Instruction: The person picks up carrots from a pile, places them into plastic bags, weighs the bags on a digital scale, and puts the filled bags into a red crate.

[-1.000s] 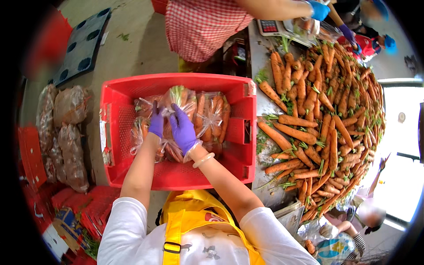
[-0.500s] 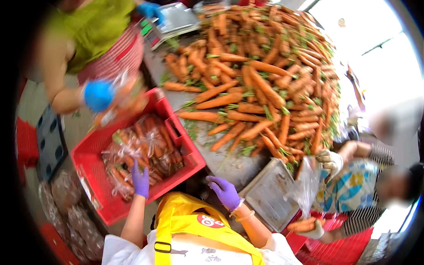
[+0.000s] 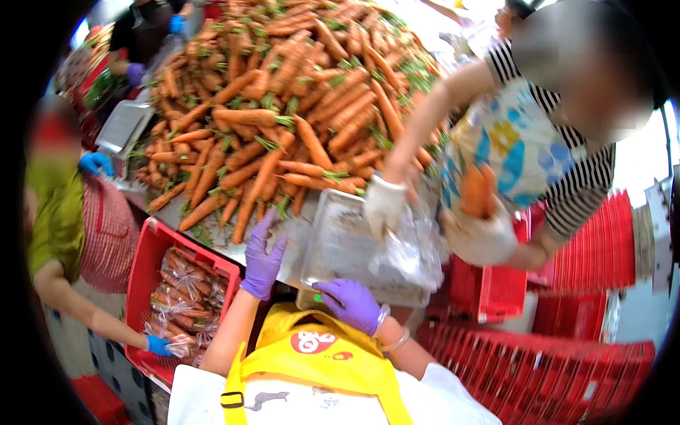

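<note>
My left hand (image 3: 262, 263), in a purple glove, is raised at the table's front edge with fingers stretched out and nothing in them. Just beyond its fingertips lies the large heap of orange carrots (image 3: 283, 106) with green stubs. My right hand (image 3: 352, 304), also purple-gloved, is at the near edge of a shallow metal tray (image 3: 327, 237) on a scale, its fingers extended and holding nothing. Over that tray a co-worker's white-gloved hand (image 3: 386, 205) holds a clear plastic bag (image 3: 411, 258). The co-worker's other gloved hand (image 3: 482, 234) grips a few carrots (image 3: 479, 191).
Left of me stands a red crate (image 3: 234, 273) with bagged carrots (image 3: 185, 290); another person's blue-gloved hand (image 3: 159, 346) reaches into it. Stacked red crates (image 3: 538, 368) fill the right side. Another metal tray (image 3: 124, 126) sits at the table's far left.
My left hand has left the bagged carrots in the red crate and moved to the table edge. The view has swung right. The right-hand co-worker's bag is now over the tray.
</note>
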